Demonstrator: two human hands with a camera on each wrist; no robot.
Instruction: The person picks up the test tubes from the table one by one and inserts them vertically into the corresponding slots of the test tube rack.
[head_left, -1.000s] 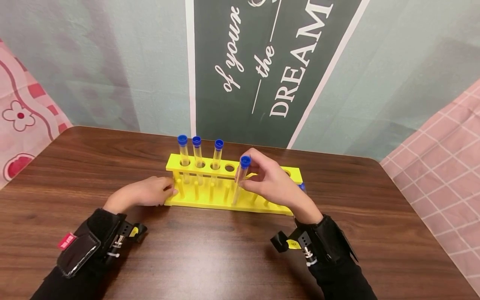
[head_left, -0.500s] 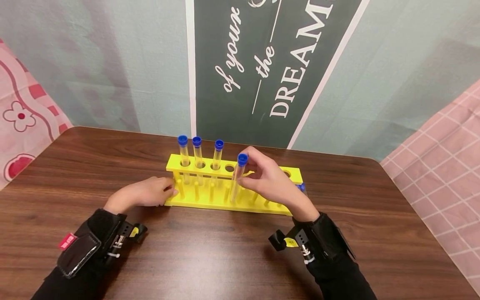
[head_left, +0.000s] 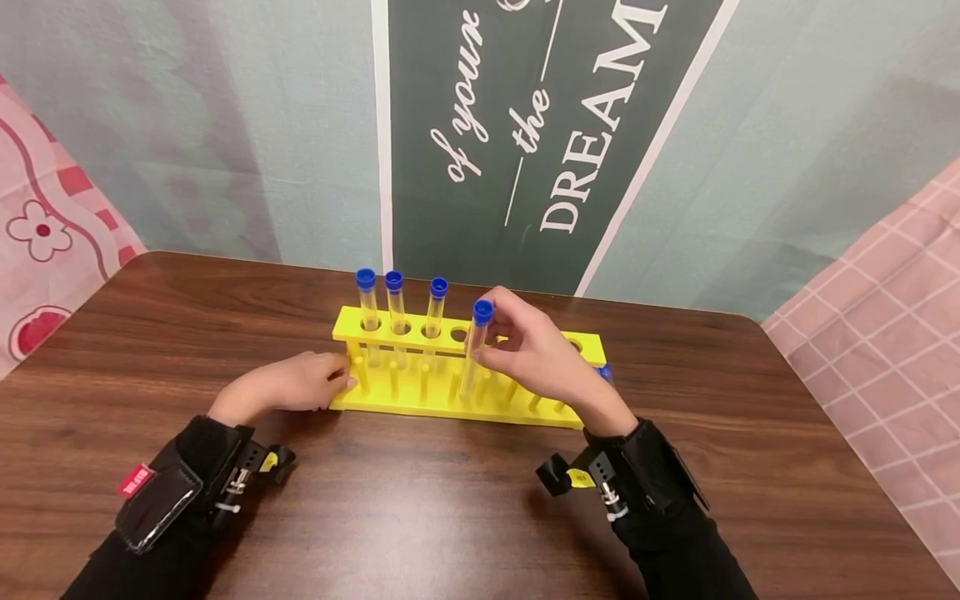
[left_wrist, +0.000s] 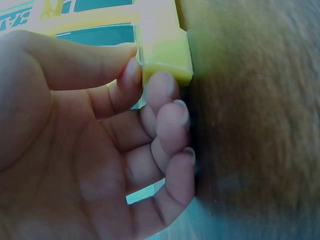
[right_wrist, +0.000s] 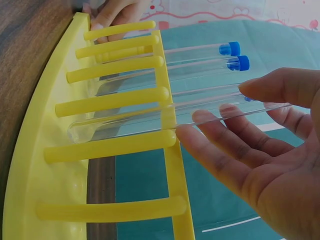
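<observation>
My right hand [head_left: 528, 350] pinches a clear test tube [head_left: 476, 342] with a blue cap between thumb and fingers. The tube leans slightly in front of the rack's upper bar, and in the right wrist view its rounded lower end [right_wrist: 82, 132] lies between two pegs, near the base. Three more blue-capped test tubes [head_left: 435, 307] stand in holes toward the left of the yellow test tube rack [head_left: 420, 407]. At the rack's left end, my left hand [head_left: 303, 382] grips the upright, its thumb and index finger at the corner in the left wrist view.
Another blue cap [head_left: 605, 372] shows behind the rack's right end, mostly hidden. The rack stands on a dark wooden table [head_left: 390, 508], with a printed cloth [head_left: 315, 125] behind it. Pink patterned cloth [head_left: 900, 333] hangs at either side.
My right hand has shifted a little left and upward with the test tube. The left hand and the rack stay where they were.
</observation>
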